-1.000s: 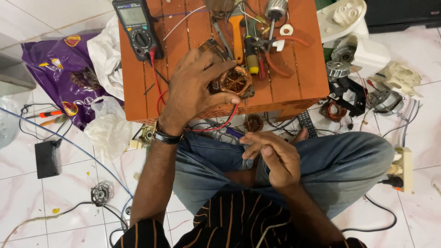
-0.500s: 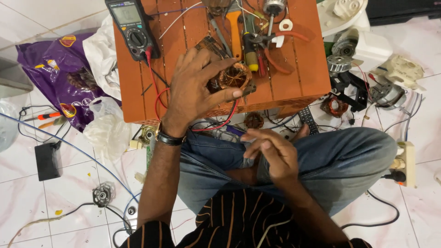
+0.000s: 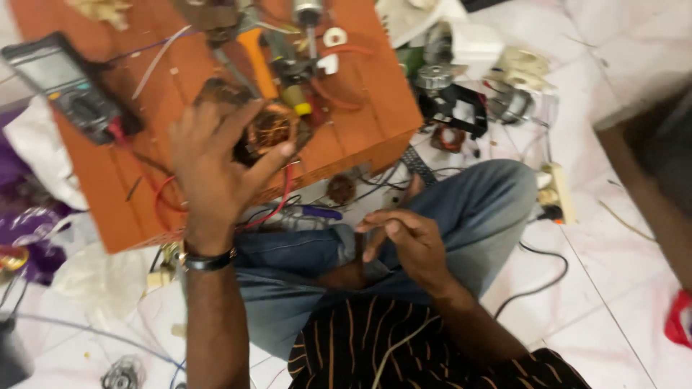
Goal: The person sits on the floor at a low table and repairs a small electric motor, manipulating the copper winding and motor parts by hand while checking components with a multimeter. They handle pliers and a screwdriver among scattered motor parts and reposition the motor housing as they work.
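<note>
My left hand (image 3: 215, 167), with a dark watch on its wrist, reaches onto a low orange wooden table (image 3: 364, 119). Its fingers wrap a round motor part with copper windings (image 3: 271, 130), which rests near the table's front edge. A red wire (image 3: 286, 200) hangs from that part over the edge. My right hand (image 3: 408, 242) hovers above my lap and blue jeans, fingers loosely bent and apart, with nothing visible in it.
A black multimeter (image 3: 66, 85) lies at the table's left, and an orange-handled tool (image 3: 259, 63) and small parts sit behind the coil. Motor parts (image 3: 455, 109), cables and a power strip (image 3: 559, 191) litter the white tiled floor on the right. Purple plastic lies far left.
The view has tilted and swung right, so the table now sits skewed at upper left. My left hand stays on the copper-wound part. My right hand's fingers have loosened over my lap.
</note>
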